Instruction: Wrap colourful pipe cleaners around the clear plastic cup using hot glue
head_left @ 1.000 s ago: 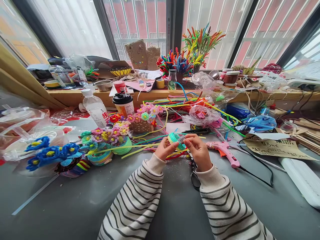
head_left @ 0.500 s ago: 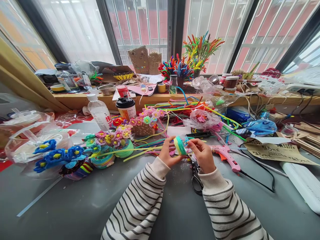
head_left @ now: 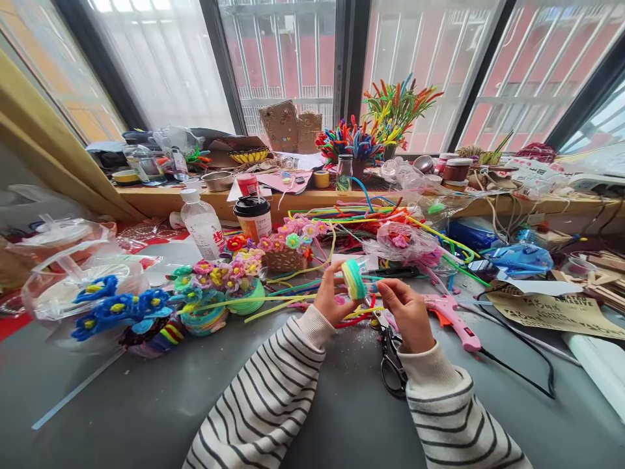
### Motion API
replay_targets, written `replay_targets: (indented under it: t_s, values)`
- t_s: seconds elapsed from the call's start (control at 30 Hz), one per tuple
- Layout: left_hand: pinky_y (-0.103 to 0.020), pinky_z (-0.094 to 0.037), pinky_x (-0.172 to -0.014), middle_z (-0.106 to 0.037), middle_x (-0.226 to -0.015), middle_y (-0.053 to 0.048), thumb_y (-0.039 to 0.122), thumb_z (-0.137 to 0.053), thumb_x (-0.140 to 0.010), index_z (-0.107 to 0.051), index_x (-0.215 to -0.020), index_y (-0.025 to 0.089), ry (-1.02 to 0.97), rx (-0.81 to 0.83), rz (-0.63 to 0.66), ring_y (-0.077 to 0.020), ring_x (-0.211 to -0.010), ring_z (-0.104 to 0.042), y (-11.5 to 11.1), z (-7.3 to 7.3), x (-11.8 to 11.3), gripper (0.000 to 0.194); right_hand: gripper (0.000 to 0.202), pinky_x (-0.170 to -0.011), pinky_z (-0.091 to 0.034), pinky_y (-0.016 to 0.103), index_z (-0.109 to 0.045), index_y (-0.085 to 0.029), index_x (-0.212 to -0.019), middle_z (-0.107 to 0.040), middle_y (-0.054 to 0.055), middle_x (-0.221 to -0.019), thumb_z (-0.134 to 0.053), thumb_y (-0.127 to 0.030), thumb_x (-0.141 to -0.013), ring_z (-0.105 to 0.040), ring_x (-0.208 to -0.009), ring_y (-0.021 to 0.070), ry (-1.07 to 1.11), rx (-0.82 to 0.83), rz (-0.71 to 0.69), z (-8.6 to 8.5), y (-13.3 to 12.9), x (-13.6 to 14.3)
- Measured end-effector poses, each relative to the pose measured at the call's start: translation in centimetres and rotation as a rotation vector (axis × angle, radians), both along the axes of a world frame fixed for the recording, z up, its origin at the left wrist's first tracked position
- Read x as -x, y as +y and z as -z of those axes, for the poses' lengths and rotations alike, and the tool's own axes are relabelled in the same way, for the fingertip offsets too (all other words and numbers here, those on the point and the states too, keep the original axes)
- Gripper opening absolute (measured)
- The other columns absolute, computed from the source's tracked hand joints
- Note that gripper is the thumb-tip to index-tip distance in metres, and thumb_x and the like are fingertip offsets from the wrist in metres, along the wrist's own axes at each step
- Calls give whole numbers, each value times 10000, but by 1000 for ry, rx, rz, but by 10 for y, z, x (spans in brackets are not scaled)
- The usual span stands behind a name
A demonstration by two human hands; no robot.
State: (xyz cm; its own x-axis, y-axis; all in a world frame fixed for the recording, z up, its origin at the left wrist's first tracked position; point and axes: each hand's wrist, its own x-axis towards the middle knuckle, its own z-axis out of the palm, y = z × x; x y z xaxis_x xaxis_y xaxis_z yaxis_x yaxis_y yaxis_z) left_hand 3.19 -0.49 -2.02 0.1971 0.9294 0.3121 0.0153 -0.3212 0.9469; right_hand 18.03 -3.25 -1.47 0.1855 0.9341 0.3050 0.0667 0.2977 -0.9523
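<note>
A small round pot [head_left: 353, 280] wrapped in yellow, green and teal pipe cleaners sits tilted in my left hand [head_left: 331, 301], whose fingers and thumb grip it. My right hand [head_left: 407, 314] is just right of the pot, thumb and fingertips pinched together. A small bluish bit [head_left: 372, 287] shows at these fingertips, too small to name. Black-handled scissors [head_left: 392, 371] lie on the table below my right wrist. Right of that hand rests a pink hot glue gun [head_left: 458, 322] with a black cord.
Pots of pipe-cleaner flowers [head_left: 239, 270] and blue flowers [head_left: 120, 306] stand on the left, near a clear bottle [head_left: 201, 225] and a lidded cup [head_left: 252, 218]. Loose pipe cleaners [head_left: 332, 213] lie behind my hands. At right are brown paper [head_left: 551, 309] and a white box [head_left: 603, 365].
My right hand has drawn away from the pot toward the right, still pinched. The left hand keeps its hold on the pot. The whole view has shifted slightly.
</note>
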Motion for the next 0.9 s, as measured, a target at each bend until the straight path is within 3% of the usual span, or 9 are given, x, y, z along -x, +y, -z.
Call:
replay_targets:
  t_s: [0.1,0.2,0.27,0.33,0.4,0.47,0.6,0.77,0.9]
  values:
    - [-334,-463,-819,-440,-1214,-104,230,-760,-534,-457,-1132,218,-39,-43,-25,-216,-959,-522,2,-3,3,671,274,-428,-346,208,-617,-166,-732,-544,-16,-555,-597,-440,-719,-439,-474,82,-12,-4,20,0,2,-1]
    - [-334,-451,-848,-439,-1242,-94,207,-806,-460,-451,-1158,236,-108,23,63,-225,-1011,-508,5,-7,5,784,254,-456,-376,213,-606,-174,-728,-551,-14,-554,-586,-426,-733,-468,-488,90,-23,-13,32,-1,2,-1]
    - [-331,-439,-870,-440,-1271,-79,259,-823,-445,-438,-1175,252,-212,166,134,-229,-1057,-500,10,-7,5,825,240,-481,-398,220,-606,-180,-722,-572,-9,-568,-585,-419,-736,-496,-506,98,-31,-21,43,-2,1,-1]
    - [-336,-445,-853,-513,-1213,-76,432,-776,-501,-488,-1122,234,-329,381,189,-235,-1039,-531,17,-5,6,713,235,-494,-414,228,-612,-186,-713,-591,-2,-580,-587,-420,-732,-512,-515,106,-42,-27,52,-3,1,-1]
    - [-365,-468,-801,-609,-1070,-103,612,-635,-587,-558,-1038,187,-349,531,231,-249,-940,-595,22,-2,6,624,233,-503,-423,237,-622,-190,-710,-605,1,-590,-588,-420,-730,-516,-516,111,-58,-31,61,-2,1,-1]
    - [-385,-486,-760,-656,-966,-121,664,-564,-618,-601,-988,157,-335,653,311,-256,-829,-641,25,0,8,629,228,-517,-428,240,-632,-192,-714,-613,2,-603,-586,-415,-733,-518,-524,113,-77,-32,72,-1,2,-1]
    - [-336,-501,-755,-691,-912,-108,617,-614,-616,-624,-975,146,-373,815,444,-237,-792,-667,21,-2,12,592,215,-538,-434,243,-651,-194,-714,-625,4,-625,-588,-398,-736,-536,-553,119,-111,-32,69,2,3,-1]
    - [-304,-498,-782,-693,-957,-89,436,-663,-673,-626,-973,155,-414,788,393,-211,-853,-658,18,-4,15,412,186,-590,-462,266,-685,-210,-703,-685,32,-740,-625,-387,-709,-595,-666,157,-138,-40,54,1,3,-2]
    - [-305,-471,-850,-684,-981,-66,361,-623,-716,-594,-1009,176,-517,728,357,-196,-916,-640,26,-1,26,347,274,-562,-471,262,-671,-201,-855,-692,56,-835,-531,-425,-779,-598,-654,145,-138,-22,158,1,4,-5]
